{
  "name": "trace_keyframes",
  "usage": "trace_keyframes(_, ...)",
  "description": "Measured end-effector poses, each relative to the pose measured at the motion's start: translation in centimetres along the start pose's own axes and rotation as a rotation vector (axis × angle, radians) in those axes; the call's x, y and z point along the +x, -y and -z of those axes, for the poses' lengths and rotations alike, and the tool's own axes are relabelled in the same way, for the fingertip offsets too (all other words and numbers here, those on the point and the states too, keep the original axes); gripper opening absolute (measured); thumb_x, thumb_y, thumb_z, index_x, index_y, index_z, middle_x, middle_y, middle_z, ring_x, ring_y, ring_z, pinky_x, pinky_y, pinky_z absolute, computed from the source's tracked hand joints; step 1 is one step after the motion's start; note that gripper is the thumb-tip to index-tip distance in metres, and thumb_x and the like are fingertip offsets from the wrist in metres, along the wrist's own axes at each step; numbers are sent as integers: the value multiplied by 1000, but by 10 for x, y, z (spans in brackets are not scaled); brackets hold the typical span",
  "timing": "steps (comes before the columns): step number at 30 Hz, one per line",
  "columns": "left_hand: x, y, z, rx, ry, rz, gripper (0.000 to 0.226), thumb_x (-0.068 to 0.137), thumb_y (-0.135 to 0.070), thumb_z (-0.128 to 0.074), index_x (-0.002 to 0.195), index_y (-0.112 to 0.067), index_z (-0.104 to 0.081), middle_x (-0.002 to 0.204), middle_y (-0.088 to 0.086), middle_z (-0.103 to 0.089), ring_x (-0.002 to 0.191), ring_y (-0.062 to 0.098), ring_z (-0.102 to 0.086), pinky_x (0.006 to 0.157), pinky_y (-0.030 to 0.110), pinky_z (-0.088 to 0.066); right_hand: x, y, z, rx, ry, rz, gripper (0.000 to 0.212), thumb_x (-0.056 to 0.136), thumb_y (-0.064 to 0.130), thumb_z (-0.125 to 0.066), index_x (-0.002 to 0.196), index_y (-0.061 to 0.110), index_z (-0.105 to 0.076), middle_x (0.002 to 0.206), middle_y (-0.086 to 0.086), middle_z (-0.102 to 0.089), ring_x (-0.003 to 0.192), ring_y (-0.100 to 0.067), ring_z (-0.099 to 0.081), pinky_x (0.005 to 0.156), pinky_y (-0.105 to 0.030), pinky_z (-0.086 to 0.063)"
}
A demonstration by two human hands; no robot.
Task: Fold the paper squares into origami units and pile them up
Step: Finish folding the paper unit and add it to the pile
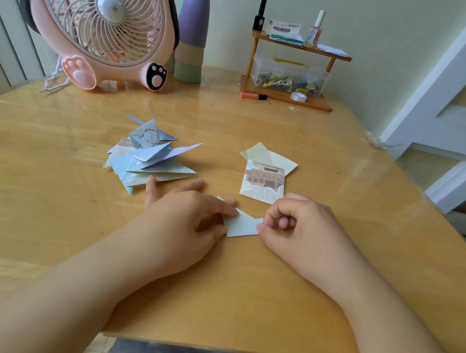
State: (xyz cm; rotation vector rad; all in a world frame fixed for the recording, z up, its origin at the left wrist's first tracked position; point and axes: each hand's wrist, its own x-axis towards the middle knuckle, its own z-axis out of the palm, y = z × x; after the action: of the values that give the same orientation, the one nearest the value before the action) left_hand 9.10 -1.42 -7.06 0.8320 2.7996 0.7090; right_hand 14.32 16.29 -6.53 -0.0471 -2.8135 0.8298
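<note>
A pale blue, partly folded paper piece (241, 225) lies flat on the wooden table (63, 200) between my hands. My left hand (189, 217) presses its left part down with the fingers spread. My right hand (297, 223) pinches its right edge with curled fingers. A pile of folded origami units (149, 155) in blue and cream sits behind my left hand. A small stack of unfolded paper squares (265, 178), the top one printed with a house, lies behind my right hand.
A pink fan (104, 29) stands at the back left beside a purple and green bottle (192, 36). At the back right, a small wooden shelf (288, 68) holds bottles, sticky notes and a clear box. An orange marker (253, 96) lies before it.
</note>
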Motion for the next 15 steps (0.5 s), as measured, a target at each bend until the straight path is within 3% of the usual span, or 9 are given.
trace_keyframes(5,4,3,0,-61,-10,0,42,98,-17,-42,121,-51,-51,117,-48,-42,140,-6,-11,115,54,5,2,20,-12,-35,63,100,31,79,25,-69,57,33,-48,65,11,-41,76,0,-43,88,-24,-32)
trace_keyframes(15,3,-1,-2,16,-10,11,47,98,-17,-40,127,-52,-46,128,-45,-39,141,-5,-9,114,56,4,5,20,-16,-59,52,106,34,75,25,-71,54,35,-47,63,9,-43,78,-7,-45,93,-25,-29)
